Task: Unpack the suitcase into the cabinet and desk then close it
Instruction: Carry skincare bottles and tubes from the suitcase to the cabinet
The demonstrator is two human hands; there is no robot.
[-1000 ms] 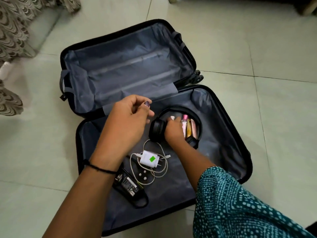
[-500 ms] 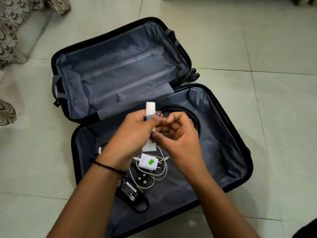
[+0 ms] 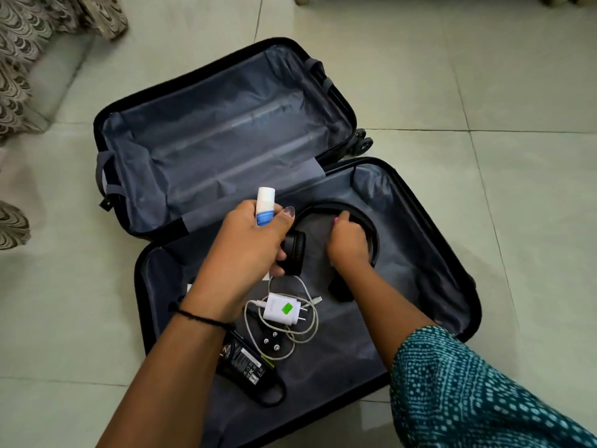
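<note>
Pale green floor tiles point(image 3: 484, 92) fill the room, with a patterned cloth point(image 3: 19, 59) hanging at the far left. On the tiles a black suitcase point(image 3: 226, 134) lies wide open, its grey-lined lid half on the far side and bare inside, its base half nearer.

The left hand point(image 3: 248, 247) is raised over the middle of the base half, its fingers wrapped round a white tube point(image 3: 265, 205) with a blue band, which stands upright out of the fist. A black thread point(image 3: 200, 318) circles that wrist.

The right hand point(image 3: 350, 240), coming out of a teal dotted sleeve point(image 3: 468, 389), reaches down inside the loop of the black headphones point(image 3: 352, 207) lying in the far part of the base half. Its fingers are curled tight, and a pink thing point(image 3: 336, 220) peeks out beyond them. It seems to be pinched in the grip, though most of it is hidden.

Nearer in the base half lies a white charger point(image 3: 279, 310) with a green sticker, ringed by its white cable point(image 3: 313, 331). Just left of it sits a black power brick point(image 3: 245, 360), partly under the left forearm, with a three-pin plug point(image 3: 274, 342) touching the cable.
</note>
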